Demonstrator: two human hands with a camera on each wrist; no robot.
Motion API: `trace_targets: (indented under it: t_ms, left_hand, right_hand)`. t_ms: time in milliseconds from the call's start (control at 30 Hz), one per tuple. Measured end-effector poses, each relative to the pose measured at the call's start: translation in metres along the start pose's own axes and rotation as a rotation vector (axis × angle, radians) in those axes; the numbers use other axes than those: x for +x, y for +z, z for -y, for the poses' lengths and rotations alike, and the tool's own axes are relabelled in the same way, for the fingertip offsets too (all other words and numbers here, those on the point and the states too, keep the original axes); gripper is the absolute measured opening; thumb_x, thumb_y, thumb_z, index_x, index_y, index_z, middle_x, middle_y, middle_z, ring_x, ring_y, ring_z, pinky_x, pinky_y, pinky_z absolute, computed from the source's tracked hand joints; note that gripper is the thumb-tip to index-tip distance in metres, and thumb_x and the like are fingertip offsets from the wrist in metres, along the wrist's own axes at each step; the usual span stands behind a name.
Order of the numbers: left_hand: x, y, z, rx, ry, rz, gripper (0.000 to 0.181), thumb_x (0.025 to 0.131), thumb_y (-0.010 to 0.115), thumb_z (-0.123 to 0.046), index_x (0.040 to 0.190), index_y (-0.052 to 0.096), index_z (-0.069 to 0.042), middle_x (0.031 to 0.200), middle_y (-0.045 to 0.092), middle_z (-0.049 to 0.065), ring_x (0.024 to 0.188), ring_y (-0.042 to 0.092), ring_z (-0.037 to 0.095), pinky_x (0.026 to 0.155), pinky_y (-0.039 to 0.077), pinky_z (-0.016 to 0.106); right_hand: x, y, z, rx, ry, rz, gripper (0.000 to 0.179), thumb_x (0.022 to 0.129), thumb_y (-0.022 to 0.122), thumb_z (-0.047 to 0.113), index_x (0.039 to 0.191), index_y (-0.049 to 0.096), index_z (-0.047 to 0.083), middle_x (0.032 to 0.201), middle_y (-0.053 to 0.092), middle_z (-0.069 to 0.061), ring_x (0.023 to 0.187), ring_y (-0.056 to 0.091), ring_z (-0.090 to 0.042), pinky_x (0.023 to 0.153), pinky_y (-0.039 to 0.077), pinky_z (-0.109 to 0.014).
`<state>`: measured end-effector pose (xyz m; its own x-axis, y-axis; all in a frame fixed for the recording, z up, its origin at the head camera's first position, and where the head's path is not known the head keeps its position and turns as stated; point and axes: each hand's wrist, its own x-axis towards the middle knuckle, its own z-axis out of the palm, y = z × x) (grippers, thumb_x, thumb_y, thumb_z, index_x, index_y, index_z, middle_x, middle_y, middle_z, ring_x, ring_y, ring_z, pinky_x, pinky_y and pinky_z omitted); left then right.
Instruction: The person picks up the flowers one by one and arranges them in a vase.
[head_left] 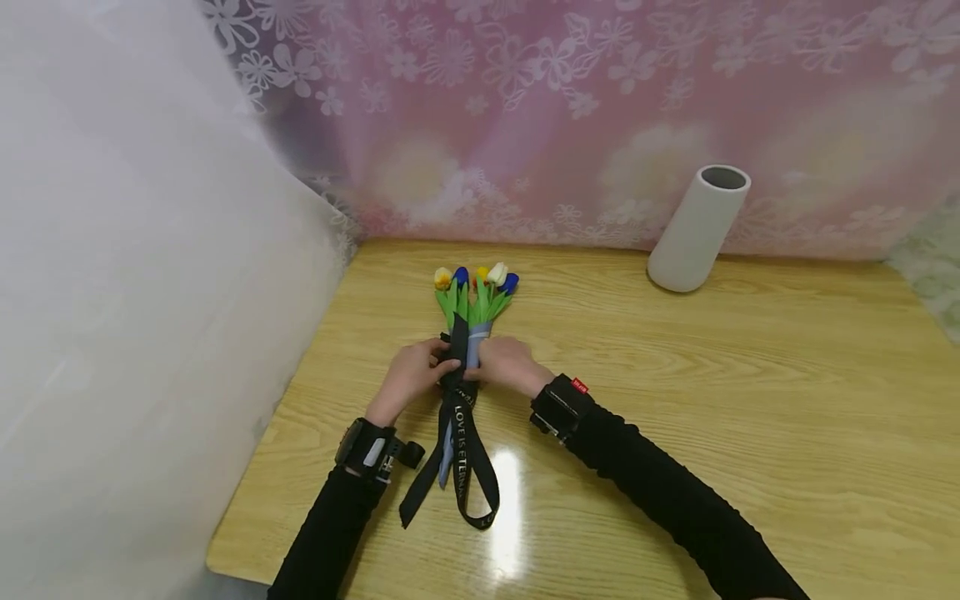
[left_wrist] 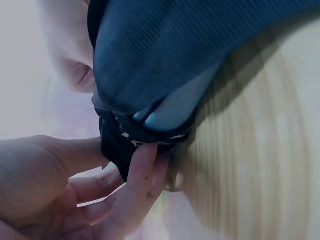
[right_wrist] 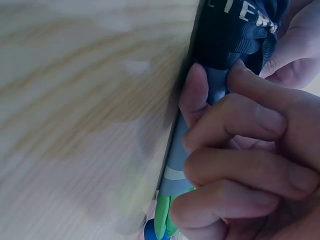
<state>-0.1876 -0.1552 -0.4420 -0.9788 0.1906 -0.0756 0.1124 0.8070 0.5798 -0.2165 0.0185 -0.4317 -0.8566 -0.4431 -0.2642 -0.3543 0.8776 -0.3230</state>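
Observation:
A small bouquet of artificial tulips [head_left: 483,308], with white, yellow and blue heads, lies on the table, its blooms pointing away from me. Grey-blue wrapping [right_wrist: 177,165] covers the stems. Black ribbon [head_left: 460,450] with pale lettering is tied around them, and a loop and a tail trail toward me. My left hand [head_left: 412,375] pinches the ribbon at the bouquet's left side between thumb and fingers. From the right, my right hand [head_left: 510,364] pinches the wrapped stems beside the ribbon band with thumb and index finger; its other fingers are curled. Ribbon partly hides the grip in the head view.
A white tapered vase [head_left: 693,233] stands at the back right of the wooden table [head_left: 712,400]. Behind the table hangs a pink floral curtain [head_left: 525,150]. White sheeting [head_left: 150,292] borders the left edge.

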Motion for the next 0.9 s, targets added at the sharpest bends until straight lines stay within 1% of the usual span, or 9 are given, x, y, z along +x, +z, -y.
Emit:
trace_targets:
  t_ms: [133,233,367,467,633,733,833,900]
  left_hand:
    - [0.004,0.011,-0.013,0.029,0.036,-0.007,0.040,0.098,0.070,-0.025,0.126,0.067,0.003,0.103,0.074,0.018,0.080,0.070,0.026,0.070,0.055,0.037]
    - [0.008,0.019,-0.024,0.060,0.069,-0.017,0.038,0.098,0.070,-0.024,0.125,0.068,0.002,0.107,0.073,0.017,0.080,0.068,0.025,0.069,0.053,0.036]
    - [0.012,0.029,-0.039,0.071,0.105,-0.024,0.037,0.098,0.070,-0.024,0.124,0.069,0.003,0.113,0.072,0.019,0.090,0.069,0.028,0.076,0.055,0.039]
    - [0.017,0.037,-0.050,0.065,0.119,-0.019,0.037,0.098,0.070,-0.024,0.124,0.069,0.003,0.115,0.072,0.019,0.094,0.069,0.028,0.079,0.056,0.039]
    - [0.026,0.050,-0.068,0.066,0.143,-0.008,0.036,0.099,0.069,-0.025,0.123,0.069,0.002,0.114,0.072,0.018,0.093,0.068,0.026,0.076,0.055,0.037]
    - [0.030,0.058,-0.077,0.071,0.168,-0.006,0.037,0.099,0.069,-0.025,0.123,0.069,0.002,0.112,0.072,0.018,0.095,0.069,0.028,0.077,0.055,0.037]
    - [0.033,0.065,-0.085,0.066,0.182,0.004,0.037,0.099,0.069,-0.025,0.123,0.069,0.003,0.112,0.072,0.019,0.098,0.069,0.030,0.079,0.056,0.038]
    - [0.034,0.069,-0.089,0.079,0.191,0.007,0.037,0.099,0.069,-0.026,0.123,0.070,0.002,0.112,0.072,0.018,0.099,0.069,0.029,0.080,0.056,0.038]
  right_hand:
    - [-0.009,-0.003,-0.014,-0.006,0.023,0.000,0.050,0.094,0.073,0.041,0.058,0.052,0.015,0.057,0.043,0.002,0.052,0.042,-0.014,0.046,0.029,-0.025]
    - [-0.016,-0.006,-0.026,0.006,0.023,-0.007,0.051,0.094,0.073,0.040,0.058,0.048,0.015,0.057,0.039,0.003,0.052,0.040,-0.014,0.047,0.028,-0.024]
    - [-0.025,-0.010,-0.041,0.033,0.034,-0.015,0.050,0.094,0.074,0.038,0.058,0.046,0.015,0.057,0.037,0.003,0.052,0.038,-0.013,0.048,0.027,-0.024]
    - [-0.032,-0.013,-0.053,0.046,0.074,-0.006,0.050,0.093,0.074,0.038,0.059,0.046,0.015,0.058,0.038,0.004,0.052,0.038,-0.013,0.049,0.027,-0.024]
    - [-0.044,-0.020,-0.071,0.061,0.124,-0.006,0.047,0.094,0.074,0.037,0.062,0.048,0.014,0.061,0.039,0.002,0.055,0.039,-0.013,0.050,0.028,-0.024]
    - [-0.050,-0.022,-0.083,0.073,0.132,-0.018,0.043,0.093,0.075,0.034,0.065,0.050,0.013,0.063,0.041,0.002,0.057,0.041,-0.014,0.052,0.029,-0.024]
    - [-0.056,-0.024,-0.093,0.085,0.124,-0.029,0.039,0.092,0.076,0.032,0.070,0.052,0.012,0.065,0.043,0.001,0.060,0.043,-0.015,0.055,0.031,-0.025]
    - [-0.059,-0.025,-0.099,0.093,0.115,-0.033,0.035,0.092,0.076,0.031,0.074,0.054,0.011,0.066,0.045,0.001,0.062,0.044,-0.016,0.056,0.032,-0.025]
